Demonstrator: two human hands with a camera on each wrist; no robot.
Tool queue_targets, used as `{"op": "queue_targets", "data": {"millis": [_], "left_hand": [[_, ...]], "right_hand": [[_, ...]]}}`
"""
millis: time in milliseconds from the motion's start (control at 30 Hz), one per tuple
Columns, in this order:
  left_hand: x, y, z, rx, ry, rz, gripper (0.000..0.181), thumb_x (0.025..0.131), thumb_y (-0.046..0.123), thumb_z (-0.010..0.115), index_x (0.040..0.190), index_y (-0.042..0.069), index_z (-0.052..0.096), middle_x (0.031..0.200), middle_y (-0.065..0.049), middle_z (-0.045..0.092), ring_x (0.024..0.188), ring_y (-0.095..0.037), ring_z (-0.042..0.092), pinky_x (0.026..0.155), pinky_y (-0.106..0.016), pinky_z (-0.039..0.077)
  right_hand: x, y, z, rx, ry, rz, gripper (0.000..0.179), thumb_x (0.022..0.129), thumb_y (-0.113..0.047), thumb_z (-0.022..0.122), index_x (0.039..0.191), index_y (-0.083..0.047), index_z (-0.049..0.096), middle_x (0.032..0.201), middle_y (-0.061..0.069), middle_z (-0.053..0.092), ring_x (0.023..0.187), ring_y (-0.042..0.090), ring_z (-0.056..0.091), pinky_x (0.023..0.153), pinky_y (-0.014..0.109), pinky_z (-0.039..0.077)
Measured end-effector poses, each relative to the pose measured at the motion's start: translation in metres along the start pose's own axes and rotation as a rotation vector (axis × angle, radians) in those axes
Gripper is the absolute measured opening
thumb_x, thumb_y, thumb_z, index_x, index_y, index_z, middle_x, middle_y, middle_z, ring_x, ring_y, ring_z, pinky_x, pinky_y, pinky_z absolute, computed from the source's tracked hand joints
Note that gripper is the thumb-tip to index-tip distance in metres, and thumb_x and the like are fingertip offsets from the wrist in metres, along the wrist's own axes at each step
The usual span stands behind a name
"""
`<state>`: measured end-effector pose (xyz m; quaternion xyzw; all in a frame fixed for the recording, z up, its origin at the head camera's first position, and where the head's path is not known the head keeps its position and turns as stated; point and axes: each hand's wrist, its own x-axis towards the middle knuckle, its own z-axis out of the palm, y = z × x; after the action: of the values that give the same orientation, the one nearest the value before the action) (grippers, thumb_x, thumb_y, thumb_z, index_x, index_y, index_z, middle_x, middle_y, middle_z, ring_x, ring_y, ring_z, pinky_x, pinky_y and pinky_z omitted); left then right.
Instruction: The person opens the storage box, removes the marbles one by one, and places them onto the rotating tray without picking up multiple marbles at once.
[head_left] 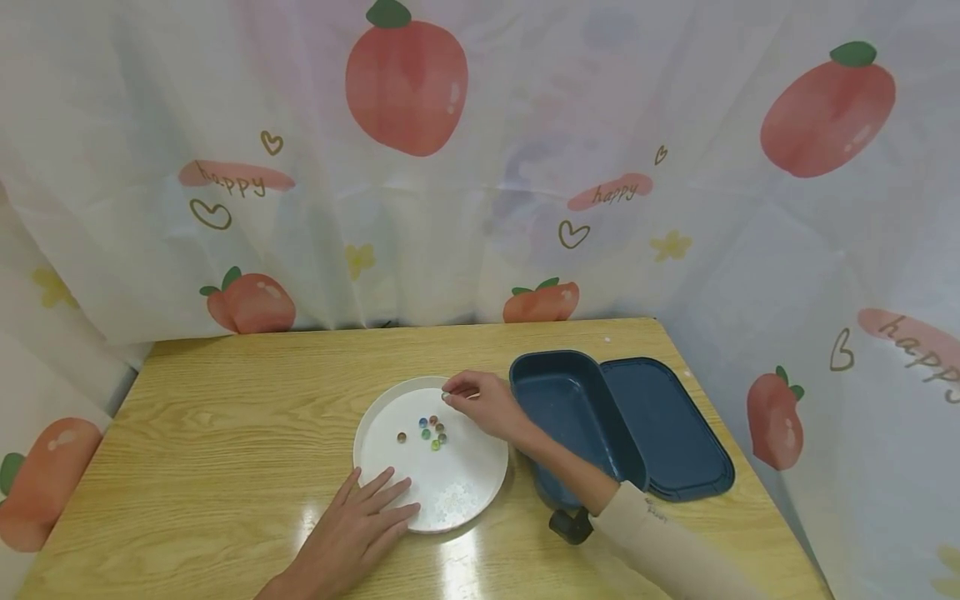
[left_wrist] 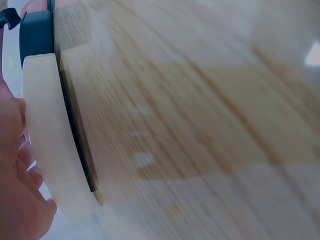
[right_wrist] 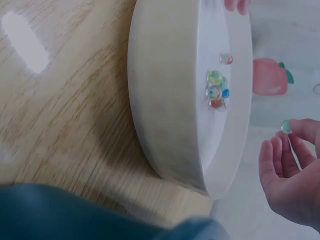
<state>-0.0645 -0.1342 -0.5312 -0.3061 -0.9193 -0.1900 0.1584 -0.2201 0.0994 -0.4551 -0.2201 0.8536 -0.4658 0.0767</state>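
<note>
A round white tray (head_left: 457, 500) with a low wall stands on the table. Several small glass marbles (head_left: 427, 433), mostly in a cluster, lie on its floor; one brown marble (head_left: 402, 437) sits apart to the left. My right hand (head_left: 483, 407) is over the tray's far right rim, pinching a pale green marble (right_wrist: 286, 127) between thumb and fingertip. My left hand (head_left: 363, 521) rests on the near left rim, fingers spread and reaching over the edge. In the left wrist view, that hand (left_wrist: 22, 175) lies against the tray's wall (left_wrist: 52, 125).
Right of the tray is a dark blue rectangular container (head_left: 570, 400) with a black handle (head_left: 572, 527) at its near end, under my right forearm. Its flat dark blue lid (head_left: 667, 425) lies beside it. A fruit-printed curtain (head_left: 450, 208) hangs behind the wooden table (head_left: 225, 433).
</note>
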Motion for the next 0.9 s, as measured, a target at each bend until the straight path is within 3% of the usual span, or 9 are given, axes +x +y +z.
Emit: {"op": "queue_targets", "data": {"millis": [200,567,900], "left_hand": [[0.0,0.0,0.001,0.002,-0.01,-0.002,0.025,0.098,0.032,0.064,0.12,0.028,0.074,0.136,0.002,0.062,0.135,-0.024,0.048,0.109,-0.058,0.03],[-0.001,0.001,0.0,-0.007,-0.005,-0.004,0.025,0.097,0.032,0.065,0.12,0.027,0.074,0.135,0.001,0.063,0.134,-0.025,0.049,0.107,-0.059,0.03],[-0.001,-0.001,0.001,0.001,-0.003,-0.001,0.025,0.098,0.033,0.063,0.12,0.027,0.074,0.136,0.001,0.062,0.135,-0.025,0.048,0.107,-0.061,0.031]], "right_hand": [[0.006,0.0,0.012,-0.007,-0.019,-0.002,0.011,0.093,-0.007,0.07,0.103,-0.003,0.073,0.094,0.003,0.071,0.088,0.02,0.068,0.074,0.026,0.055],[0.015,0.0,0.027,-0.044,-0.031,0.025,0.011,0.094,-0.007,0.069,0.103,-0.002,0.073,0.093,0.004,0.072,0.087,0.018,0.067,0.076,0.027,0.054],[0.021,0.005,0.037,-0.063,-0.045,0.093,0.009,0.094,-0.009,0.069,0.1,-0.005,0.074,0.088,0.0,0.07,0.081,0.012,0.066,0.075,0.028,0.054]]}}
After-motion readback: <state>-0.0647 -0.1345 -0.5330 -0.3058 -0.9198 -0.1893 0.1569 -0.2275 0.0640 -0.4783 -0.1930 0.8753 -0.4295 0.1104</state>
